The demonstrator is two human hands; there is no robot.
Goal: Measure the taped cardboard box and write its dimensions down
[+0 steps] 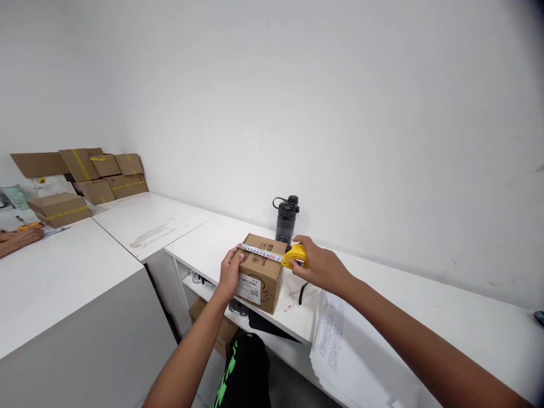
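A small brown cardboard box [260,277] sits at the shelf unit's front edge, with a white label on its near side. My left hand [230,272] grips its left side, thumb on the top edge beside the end of the tape blade. The white blade [259,251] stretches across the box top, its numbers facing up. At the box's right edge, my right hand [312,262] is closed around a yellow tape measure [294,256]. Whether my left fingers also pinch the blade's tip is hidden.
A dark water bottle [286,218] stands behind the box. Stacked papers [352,351] lie at the right front. On the left table [51,277] are several cardboard boxes [62,209] and another person's hand [25,237]. A shelf below holds a dark rounded object [238,307].
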